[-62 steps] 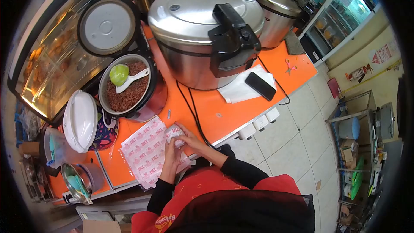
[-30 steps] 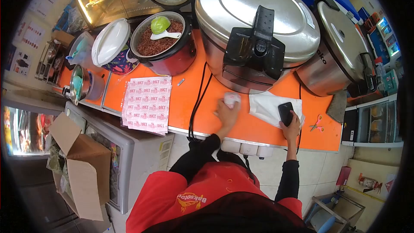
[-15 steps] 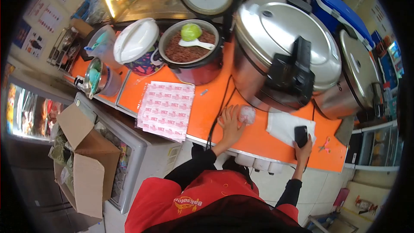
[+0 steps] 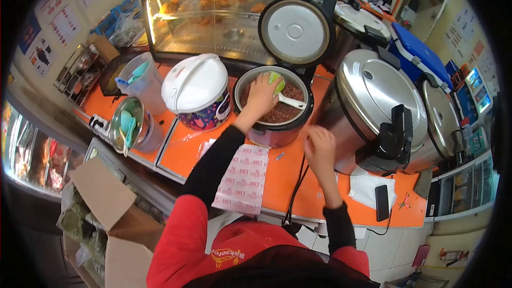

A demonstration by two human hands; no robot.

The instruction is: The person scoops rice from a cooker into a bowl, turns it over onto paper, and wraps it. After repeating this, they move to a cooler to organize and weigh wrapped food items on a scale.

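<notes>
My left hand (image 4: 260,97) reaches into the open rice cooker (image 4: 274,134), its fingers wrapped round a lime-green cup (image 4: 277,81). The cup rests on reddish-brown rice (image 4: 281,113), beside a white rice paddle (image 4: 292,101). My right hand (image 4: 321,146) hovers in front of the cooker with its fingers curled in; whatever they may hold is hidden. Below my hands, printed pink-and-white wrapping paper (image 4: 245,178) lies on the orange table (image 4: 290,181). A black phone (image 4: 382,202) lies by a white cloth (image 4: 368,189) at the right.
A white-lidded floral container (image 4: 197,93) stands left of the cooker, near tubs with turquoise utensils (image 4: 128,125). A large steel pot (image 4: 373,106) is close on the right. Behind stands a glass food case (image 4: 213,16). Scissors (image 4: 405,201) lie near the right edge.
My left hand has moved from a round pink-and-white bundle on the table to the green cup. My right hand has let go of the phone and moved left. The view has tilted up.
</notes>
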